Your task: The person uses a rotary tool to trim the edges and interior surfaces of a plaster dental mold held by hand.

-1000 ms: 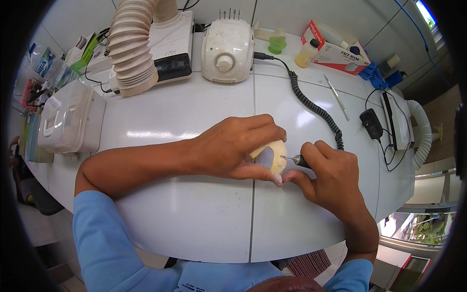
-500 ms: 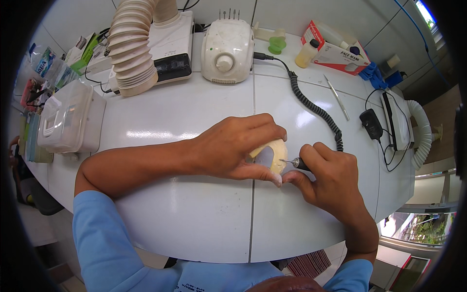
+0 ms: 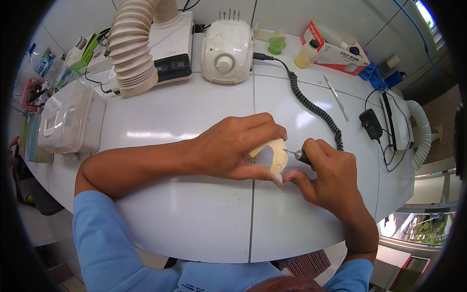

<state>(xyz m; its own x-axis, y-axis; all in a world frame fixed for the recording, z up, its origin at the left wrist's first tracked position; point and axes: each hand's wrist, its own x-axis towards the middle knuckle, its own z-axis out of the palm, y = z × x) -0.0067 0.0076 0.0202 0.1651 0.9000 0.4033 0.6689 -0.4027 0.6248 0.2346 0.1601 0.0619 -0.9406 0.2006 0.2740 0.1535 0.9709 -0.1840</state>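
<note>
Over the middle of the white desk [image 3: 194, 214], the left hand [image 3: 238, 146] is clamped on a pale yellow arch [image 3: 279, 156], fingers on its far side and thumb on the near one. Just beside it, the right hand [image 3: 333, 175] grips a slim dark handpiece [image 3: 303, 157], its thin metal bit [image 3: 289, 151] at the arch's outer edge (touching or barely off, I can't tell from where I stand). I'd judge the arch light, stiff and rather brittle, and a little slippery if that white on the left thumb is dust; it is best pinched across its two sides, clear of the bit, without squeezing the ends together. Beyond the hands, a black coiled cord [image 3: 311, 100] runs back to a white control unit [image 3: 227, 53], with a ribbed hose [image 3: 131, 53] to its left and a clear lidded box [image 3: 73, 119] farther out.
</note>
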